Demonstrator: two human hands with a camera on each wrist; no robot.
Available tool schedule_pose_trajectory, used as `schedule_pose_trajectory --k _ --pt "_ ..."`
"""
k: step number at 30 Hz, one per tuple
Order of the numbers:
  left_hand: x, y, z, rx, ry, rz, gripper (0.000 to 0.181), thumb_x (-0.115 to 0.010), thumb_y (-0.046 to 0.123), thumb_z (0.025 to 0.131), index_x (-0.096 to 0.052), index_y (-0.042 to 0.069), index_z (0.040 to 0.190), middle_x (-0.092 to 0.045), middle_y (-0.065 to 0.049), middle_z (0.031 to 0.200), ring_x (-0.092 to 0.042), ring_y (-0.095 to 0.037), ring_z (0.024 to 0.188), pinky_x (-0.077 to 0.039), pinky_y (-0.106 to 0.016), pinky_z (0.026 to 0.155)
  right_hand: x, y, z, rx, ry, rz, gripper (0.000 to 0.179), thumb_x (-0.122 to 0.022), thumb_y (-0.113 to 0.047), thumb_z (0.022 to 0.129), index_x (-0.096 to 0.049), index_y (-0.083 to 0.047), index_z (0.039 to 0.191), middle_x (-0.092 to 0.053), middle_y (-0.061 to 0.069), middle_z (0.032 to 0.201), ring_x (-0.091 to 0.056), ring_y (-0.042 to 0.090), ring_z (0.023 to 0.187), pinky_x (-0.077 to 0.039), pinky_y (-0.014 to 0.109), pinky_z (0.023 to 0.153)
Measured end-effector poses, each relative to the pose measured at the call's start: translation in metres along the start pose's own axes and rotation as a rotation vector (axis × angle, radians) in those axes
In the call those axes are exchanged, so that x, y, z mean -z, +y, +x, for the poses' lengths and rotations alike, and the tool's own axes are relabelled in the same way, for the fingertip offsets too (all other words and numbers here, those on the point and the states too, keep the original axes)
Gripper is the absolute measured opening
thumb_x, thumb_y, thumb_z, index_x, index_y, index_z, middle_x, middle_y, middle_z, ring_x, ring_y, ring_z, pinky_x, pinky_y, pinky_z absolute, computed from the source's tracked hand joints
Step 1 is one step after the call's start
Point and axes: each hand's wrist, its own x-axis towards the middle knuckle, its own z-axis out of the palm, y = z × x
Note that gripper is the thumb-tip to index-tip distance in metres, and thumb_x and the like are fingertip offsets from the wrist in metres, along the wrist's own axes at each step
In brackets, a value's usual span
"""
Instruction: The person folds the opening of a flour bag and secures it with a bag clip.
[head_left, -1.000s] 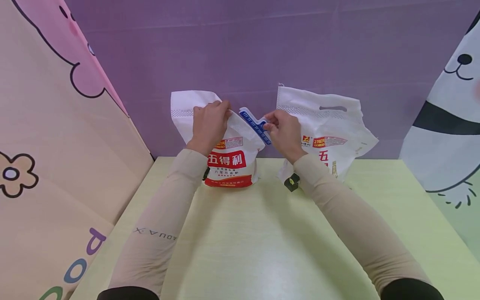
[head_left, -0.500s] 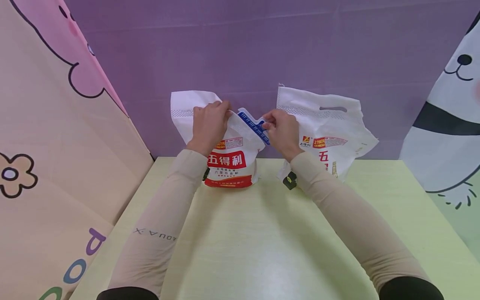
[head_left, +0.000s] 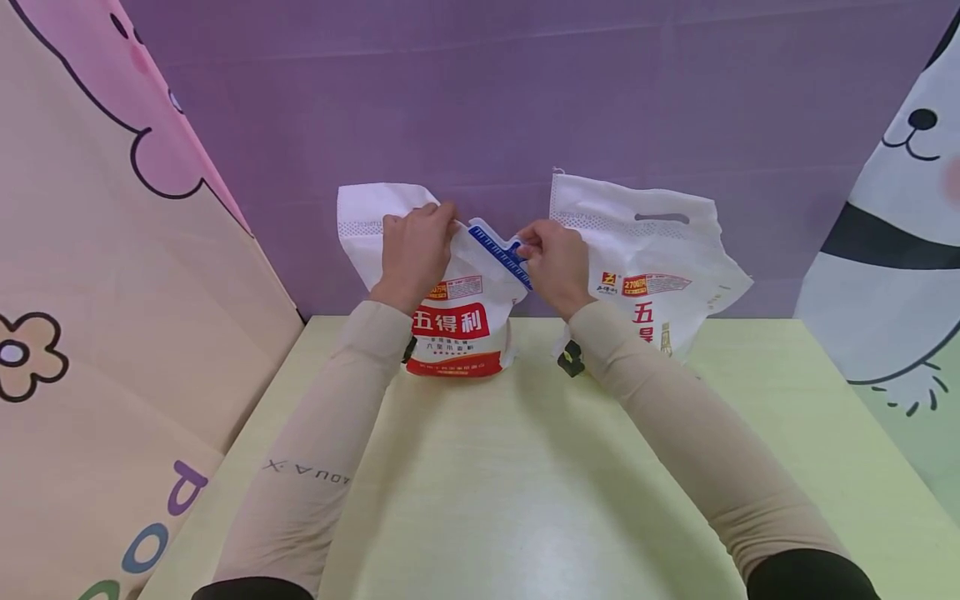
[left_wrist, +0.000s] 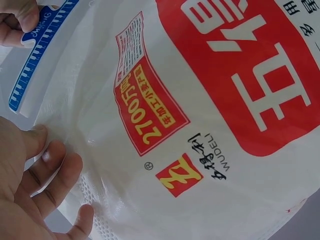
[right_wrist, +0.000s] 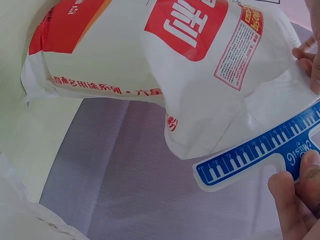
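Purple backdrop (head_left: pixel 480 108), and blue clip (head_left: pixel 500 256) is pinched by right hand (head_left: pixel 558 265), jutting along white bag (head_left: pixel 457 350) gripped by left hand (head_left: pixel 416 254).

A booth-like tabletop corner, kind of building unclear, pale table (head_left: pixel 480 467), creased purple backdrop (head_left: pixel 480 92) behind, cartoon-printed left panel (head_left: pixel 135 283) with flower (head_left: pixel 47 367), panda-like figure (head_left: pixel 877 308) at right

– How's the light on the table (head_left: pixel 465 475)?
– Bright and soft in the head view, with a pale glare low in the middle and blurry shadows beside the left sleeve (head_left: pixel 307 442) and the right sleeve (head_left: pixel 690 442).
– The wrist views?
– Dimmer, greyer. In the left one, large print on the bag (left_wrist: pixel 105 120) is crisp.
– And from the head?
– Its smallest print smears.
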Motion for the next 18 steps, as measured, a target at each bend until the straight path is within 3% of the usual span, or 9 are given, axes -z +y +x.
schedule_pose_trajectory --k 18 --pt "-0.0001 -0.0007 -0.0005 -0.006 0.021 -0.007 0.027 -0.055 0.032 0.105 -0.066 0.018 0.126 -0.073 -0.008 0.125 -0.069 -0.030 0.113 -0.048 -0.048 0.096 -0.0029 -0.0050 0.0025 -0.035 -0.046 0.003 0.017 -0.061 0.001 0.096 -0.075 -0.001 0.106 -0.077 0.015 0.101 -0.075 0.030 0.092 -0.062 0.040 0.082"
